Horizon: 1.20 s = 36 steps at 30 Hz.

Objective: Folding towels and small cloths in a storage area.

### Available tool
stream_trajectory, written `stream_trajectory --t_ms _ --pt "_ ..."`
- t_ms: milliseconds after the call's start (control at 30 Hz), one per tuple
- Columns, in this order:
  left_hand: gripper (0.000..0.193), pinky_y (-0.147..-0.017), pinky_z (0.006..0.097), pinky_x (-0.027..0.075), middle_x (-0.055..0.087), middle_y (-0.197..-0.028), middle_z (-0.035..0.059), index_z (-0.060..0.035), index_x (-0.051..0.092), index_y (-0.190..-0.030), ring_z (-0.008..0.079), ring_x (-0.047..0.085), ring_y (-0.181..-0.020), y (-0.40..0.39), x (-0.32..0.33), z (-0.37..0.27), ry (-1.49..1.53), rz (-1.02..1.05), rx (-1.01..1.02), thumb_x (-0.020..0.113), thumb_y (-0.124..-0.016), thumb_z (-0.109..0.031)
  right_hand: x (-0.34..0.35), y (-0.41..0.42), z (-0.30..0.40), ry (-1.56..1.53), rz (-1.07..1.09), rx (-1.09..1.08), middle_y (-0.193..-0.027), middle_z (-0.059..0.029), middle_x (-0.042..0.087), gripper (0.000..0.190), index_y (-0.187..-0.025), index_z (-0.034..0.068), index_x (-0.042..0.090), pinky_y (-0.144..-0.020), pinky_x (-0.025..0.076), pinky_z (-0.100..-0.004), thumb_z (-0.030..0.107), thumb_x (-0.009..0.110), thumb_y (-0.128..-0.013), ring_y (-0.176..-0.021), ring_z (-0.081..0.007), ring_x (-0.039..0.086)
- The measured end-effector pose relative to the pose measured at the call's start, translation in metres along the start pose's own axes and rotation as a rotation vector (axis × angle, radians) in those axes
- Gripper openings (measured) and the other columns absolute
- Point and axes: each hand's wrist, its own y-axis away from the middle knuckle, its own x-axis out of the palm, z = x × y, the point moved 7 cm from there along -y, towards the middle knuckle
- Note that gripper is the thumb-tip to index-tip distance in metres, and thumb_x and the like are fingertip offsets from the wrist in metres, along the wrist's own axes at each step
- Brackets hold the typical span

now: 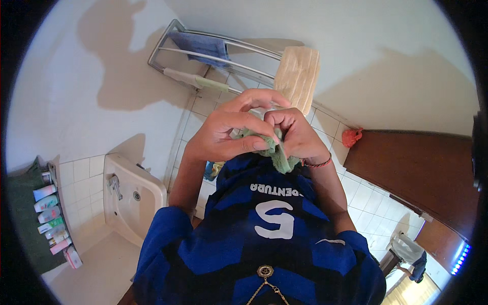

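A bunched green cloth (274, 146) is held between my two hands, in front of my chest. My left hand (232, 129) pinches its near part between thumb and forefinger, with the upper fingers arched over. My right hand (299, 131) is curled closed against the cloth, and a loose end hangs below it. Between the hands a clear, shiny object (259, 112) shows in part. Fingers hide most of it, and I cannot tell what it is.
At left are a washbasin (152, 175) with a tap (114, 187) and a shelf of toiletry tubes (49, 215). Ahead, a metal towel rack (251, 68) carries a beige towel (297, 76) and a blue cloth (202, 47). At right are a brown door (411, 164), a red bag (351, 137) and another person (410, 253).
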Motion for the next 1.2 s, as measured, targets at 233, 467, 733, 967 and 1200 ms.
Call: stream_trajectory --t_ms 233,467,733,967,1200 --pt "0.014 -0.104 0.0462 0.038 0.066 -0.112 0.0138 -0.0045 0.069 -0.093 0.0353 0.051 -0.124 0.010 0.002 0.005 0.121 0.116 -0.017 0.072 -0.079 -0.006 0.018 -0.017 0.006 0.048 0.127 -0.028 -0.092 -0.0016 0.064 0.061 -0.108 0.001 0.062 -0.077 0.049 -0.0238 0.010 0.087 -0.053 -0.086 -0.0107 0.061" --pt "0.016 -0.098 0.0524 0.042 0.064 -0.095 0.0125 -0.0042 0.069 -0.086 0.0332 0.062 -0.100 0.028 -0.016 0.003 -0.100 -0.037 -0.006 0.074 -0.081 -0.019 0.023 -0.030 -0.001 0.049 0.111 0.160 -0.109 -0.0068 0.060 0.051 -0.110 0.002 0.059 -0.089 0.047 -0.0285 0.018 0.084 -0.069 -0.098 -0.0141 0.058" --pt "0.015 -0.070 0.0301 0.049 0.063 -0.096 0.0148 0.0011 0.070 -0.094 0.0199 0.060 -0.084 0.047 -0.045 -0.016 -0.250 -0.410 0.046 0.073 -0.080 -0.005 0.019 -0.014 0.004 0.292 -0.215 -0.282 -0.106 -0.0103 0.060 0.035 -0.111 0.004 0.056 -0.085 0.047 -0.0308 0.015 0.072 -0.082 -0.093 -0.0170 0.060" --pt "0.018 -0.068 0.0286 0.047 0.062 -0.096 0.0160 0.0011 0.070 -0.096 0.0190 0.058 -0.083 0.051 -0.047 -0.023 -0.426 -0.450 0.034 0.071 -0.079 -0.001 0.033 -0.025 0.002 0.722 -0.241 -0.394 -0.097 -0.0153 0.065 0.030 -0.110 0.002 0.059 -0.075 0.051 -0.0308 0.006 0.067 -0.081 -0.085 -0.0266 0.065" --pt "0.017 -0.067 0.0272 0.044 0.062 -0.095 0.0146 0.0001 0.069 -0.095 0.0171 0.055 -0.080 0.058 -0.047 -0.028 -0.507 -0.427 0.075 0.071 -0.078 0.000 0.038 -0.030 0.000 0.852 -0.307 -0.476 -0.105 -0.0163 0.065 0.036 -0.113 0.004 0.060 -0.078 0.053 -0.0367 -0.001 0.063 -0.078 -0.092 -0.0322 0.065"
